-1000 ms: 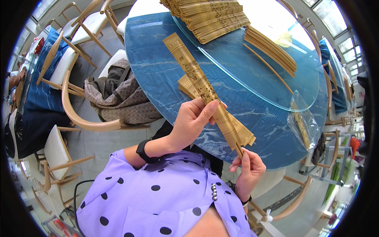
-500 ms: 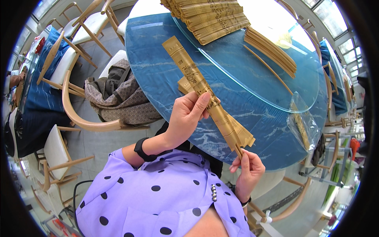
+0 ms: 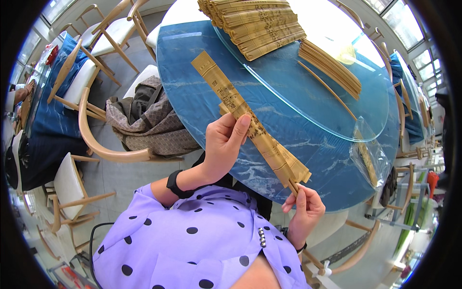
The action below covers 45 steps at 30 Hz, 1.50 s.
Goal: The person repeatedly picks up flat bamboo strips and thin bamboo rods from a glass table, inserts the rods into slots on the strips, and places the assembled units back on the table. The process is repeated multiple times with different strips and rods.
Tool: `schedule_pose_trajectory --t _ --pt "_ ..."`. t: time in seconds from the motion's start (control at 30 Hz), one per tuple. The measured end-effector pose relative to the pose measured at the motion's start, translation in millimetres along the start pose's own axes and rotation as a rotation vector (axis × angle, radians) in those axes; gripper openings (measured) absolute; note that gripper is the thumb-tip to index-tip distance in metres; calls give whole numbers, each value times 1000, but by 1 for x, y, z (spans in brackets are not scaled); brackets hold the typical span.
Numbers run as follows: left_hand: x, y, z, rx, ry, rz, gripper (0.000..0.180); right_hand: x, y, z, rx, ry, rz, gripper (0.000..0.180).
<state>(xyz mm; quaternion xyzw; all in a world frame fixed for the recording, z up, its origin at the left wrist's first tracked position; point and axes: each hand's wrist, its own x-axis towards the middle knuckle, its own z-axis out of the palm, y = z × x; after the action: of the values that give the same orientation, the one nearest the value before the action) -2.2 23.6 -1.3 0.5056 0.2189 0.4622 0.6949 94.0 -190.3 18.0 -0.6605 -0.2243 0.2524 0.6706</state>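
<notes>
My left hand [image 3: 227, 144] pinches a long gold paper chopstick sleeve [image 3: 223, 86] between thumb and fingers, with dark print along it. From the sleeve's lower end stick out the brown ends of chopsticks [image 3: 292, 187]. Those ends are gripped by the thumb and fingertips of my right hand [image 3: 308, 208]. Beneath the held sleeve, another gold sleeve [image 3: 297, 166] lies on the blue table, partly covered. How far the chopsticks reach inside the paper is hidden.
The round table [image 3: 192, 72] bears a glass turntable [image 3: 288, 86]. On it lie a pile of gold sleeves [image 3: 262, 29], a row of brown chopsticks [image 3: 332, 67] and a single chopstick [image 3: 328, 90]. A clear plastic bag [image 3: 368, 156] sits right. A patterned bag [image 3: 149, 120] rests on a chair [image 3: 89, 127].
My left hand and the held sleeve have shifted slightly left in the picture. My right hand stays on the chopstick ends, a touch further right and lower.
</notes>
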Motion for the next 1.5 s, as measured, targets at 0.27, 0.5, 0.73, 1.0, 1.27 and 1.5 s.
schedule_pose_trajectory --t 0.27,0.5,0.73,1.0,1.27,1.5 --pt "-8 -2 4 33 -19 -23 35 0 2 4 13 -29 -6 18" --pt "-6 -6 2 -13 -1 -8 30 0 4 0 13 -39 -18 18" --pt "-10 -14 2 52 6 32 28 2 8 1 123 -22 16 17" --pt "-4 2 14 77 -186 -268 43 9 7 12 193 -224 126 21" --pt "6 -3 9 121 -130 -269 46 21 6 14 -420 -291 -556 33" --pt "0 -4 10 264 -249 -226 42 23 12 19 -580 -308 -839 30"
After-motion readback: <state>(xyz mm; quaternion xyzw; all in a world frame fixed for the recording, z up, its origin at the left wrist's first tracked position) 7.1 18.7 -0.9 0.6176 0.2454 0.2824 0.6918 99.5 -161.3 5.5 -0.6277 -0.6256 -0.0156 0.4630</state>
